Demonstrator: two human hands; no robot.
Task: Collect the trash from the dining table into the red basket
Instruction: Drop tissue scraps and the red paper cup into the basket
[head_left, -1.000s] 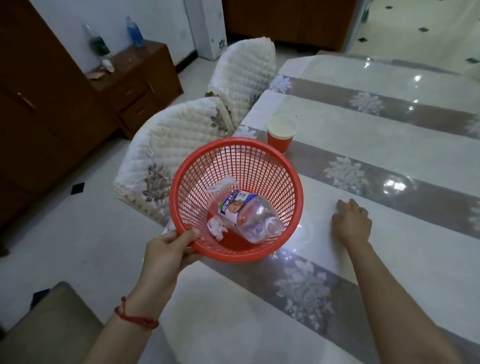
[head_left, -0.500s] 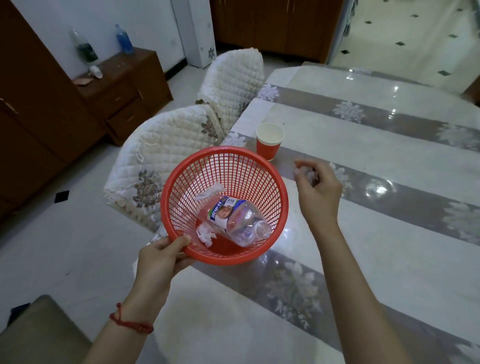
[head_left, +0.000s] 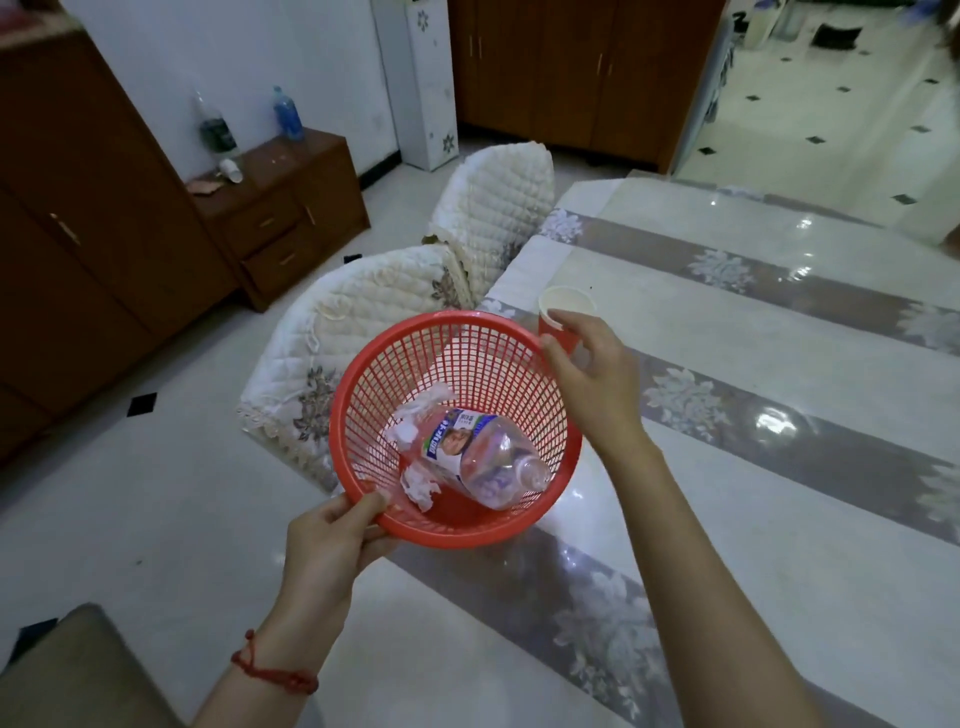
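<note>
Trash already lies in the red basket (head_left: 358, 395): a clear plastic bottle (head_left: 483, 460) on its side and a few crumpled white tissues (head_left: 420, 483) against the mesh bottom. From the head view, the only view given, the basket hangs at the near edge of the dining table (head_left: 779, 519), its near rim pinched by the left hand (head_left: 332, 545), thumb on top and fingers under. One piece shows on the table: a red paper cup (head_left: 566, 317) with a white inside, upright just beyond the basket's far rim. The right hand (head_left: 592, 384) reaches across the basket's far side, its fingers spread around the cup; thumb and forefinger look at or very near the cup wall, but whether they press on it cannot be told. Nothing else is carried in that hand as far as can be seen

The step in hand looks to be the taking of the cup. Next the fingers should close on the thin wall without crushing it, lift, and bring it back over the rim to drop among the rest, with the basket held level. No other rubbish shows on the visible tabletop
</note>
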